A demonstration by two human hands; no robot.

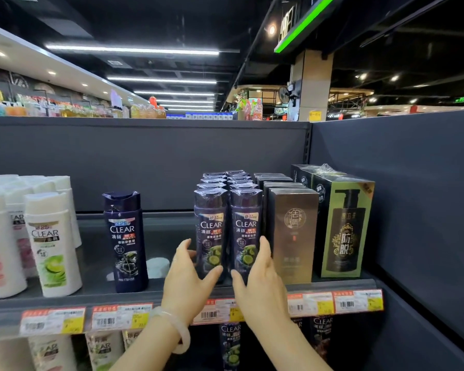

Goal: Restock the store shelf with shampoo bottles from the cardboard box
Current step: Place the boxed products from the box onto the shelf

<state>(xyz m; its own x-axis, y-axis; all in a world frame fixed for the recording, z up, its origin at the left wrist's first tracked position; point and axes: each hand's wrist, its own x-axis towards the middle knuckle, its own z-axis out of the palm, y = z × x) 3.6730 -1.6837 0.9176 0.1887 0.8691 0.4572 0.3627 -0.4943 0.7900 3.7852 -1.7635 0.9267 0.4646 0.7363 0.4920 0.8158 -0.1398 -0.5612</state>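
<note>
Two rows of dark purple CLEAR shampoo bottles stand on the shelf (332, 286), wrapped in shiny film. My left hand (189, 279) cups the left side of the front left bottle (210, 226), fingers curled round its lower part. My right hand (259, 279) cups the right side of the front right bottle (245, 226), thumb across its front. Both bottles stand upright at the shelf's front edge. A single dark blue CLEAR bottle (126, 236) stands apart to the left. The cardboard box is out of sight.
White CLEAR bottles (52, 242) fill the shelf's left end. Brown boxes (292, 228) and a green-black boxed product (343, 228) stand right of the purple rows. A white cap-like thing (158, 266) lies behind the blue bottle. Price tags (121, 315) line the shelf rail. More bottles stand below.
</note>
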